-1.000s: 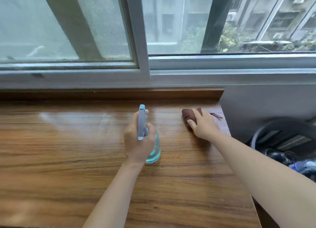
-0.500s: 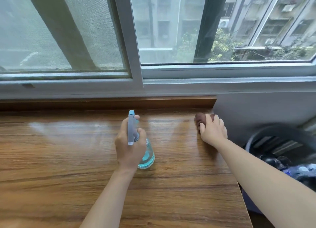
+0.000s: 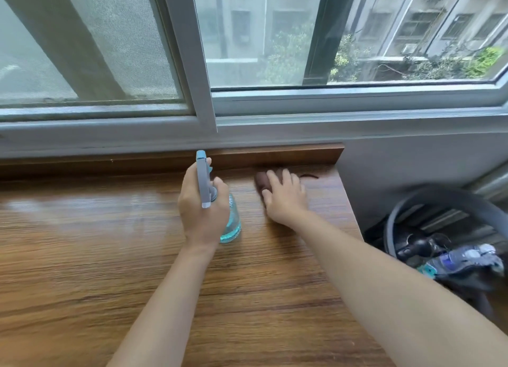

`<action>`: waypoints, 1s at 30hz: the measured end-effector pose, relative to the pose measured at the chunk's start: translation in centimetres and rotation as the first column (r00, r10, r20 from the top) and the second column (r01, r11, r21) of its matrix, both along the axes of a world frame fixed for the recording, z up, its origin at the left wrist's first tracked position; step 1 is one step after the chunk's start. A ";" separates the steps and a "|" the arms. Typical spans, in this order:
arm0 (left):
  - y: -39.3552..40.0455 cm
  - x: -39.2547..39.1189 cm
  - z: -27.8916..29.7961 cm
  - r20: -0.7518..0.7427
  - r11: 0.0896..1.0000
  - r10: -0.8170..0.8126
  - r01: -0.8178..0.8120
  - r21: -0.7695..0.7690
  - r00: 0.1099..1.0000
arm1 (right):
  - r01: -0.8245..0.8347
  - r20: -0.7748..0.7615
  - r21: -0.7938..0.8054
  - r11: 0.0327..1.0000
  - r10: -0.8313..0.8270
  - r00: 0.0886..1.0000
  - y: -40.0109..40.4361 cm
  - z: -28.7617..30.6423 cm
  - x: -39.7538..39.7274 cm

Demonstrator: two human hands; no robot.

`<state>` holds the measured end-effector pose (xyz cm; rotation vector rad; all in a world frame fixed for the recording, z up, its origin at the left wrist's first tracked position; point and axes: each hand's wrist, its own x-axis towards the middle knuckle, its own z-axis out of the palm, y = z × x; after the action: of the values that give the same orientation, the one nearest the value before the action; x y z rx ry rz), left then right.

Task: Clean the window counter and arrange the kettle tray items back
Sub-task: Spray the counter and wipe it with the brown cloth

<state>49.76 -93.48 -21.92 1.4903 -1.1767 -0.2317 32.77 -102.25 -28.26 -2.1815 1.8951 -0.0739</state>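
Spray bottle (image 3: 230, 223) upright (nozzle toward window), left hand (image 3: 202, 204) gripping; right hand (image 3: 284, 196) flat on cloth (image 3: 262, 180).

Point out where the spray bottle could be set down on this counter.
Free: the wide counter left of the left hand, and the near strip between the forearms. Crowded: the far right corner, where the right hand presses the brown cloth.
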 end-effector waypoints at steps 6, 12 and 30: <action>-5.1 -0.4 -0.9 0.072 0.997 0.077 -0.076 -0.028 0.994 | -0.252 0.054 0.010 0.968 0.252 0.966 3.0 0.8 -0.2; -9.2 0.4 -1.2 0.090 0.995 0.104 -0.103 -0.012 0.991 | -0.186 0.100 0.002 0.982 0.185 0.978 4.9 0.0 -4.5; -12.2 3.9 -1.3 0.249 0.990 0.137 -0.123 -0.070 0.959 | 0.077 0.061 0.057 0.995 -0.081 0.995 1.3 0.6 -4.6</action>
<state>53.63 -105.69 -23.20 1.5752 -1.2695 0.0829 28.16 -100.97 -27.69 -2.0445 1.9255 -0.1029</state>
